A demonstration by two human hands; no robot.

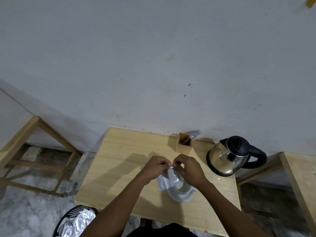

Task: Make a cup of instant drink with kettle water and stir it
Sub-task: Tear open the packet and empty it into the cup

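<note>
Silver foil sachet (168, 179) is pinched at its top edge by both hands, held over the cup (181, 191) so powder drops straight in once it tears. Left hand (154, 167) grips the top corner between thumb and fingers; right hand (189, 168) does the same just beside it, knuckles nearly touching. I read that as a tear setup: two pinches close together put the strain on one spot. Sachet looks unopened, though the seam itself is hidden by fingers, so I can't confirm.

Cup sits near the table (119, 168) front edge, at 6 o'clock from the holder (183, 147). Can't tell if anything's in it yet.

Kettle (230, 157) stands at 2 o'clock from the cup, well apart, handle facing right, which suits a right-hand grab for the pour. Cutlery holder at 12 o'clock against the wall, a utensil (192, 135) sticking out, probably my stirrer.

Bin (75, 221) on the floor at 8 o'clock holds foil wrappers; the empty sachet likely goes there.

Early stage: powder, water and stir all remain.
</note>
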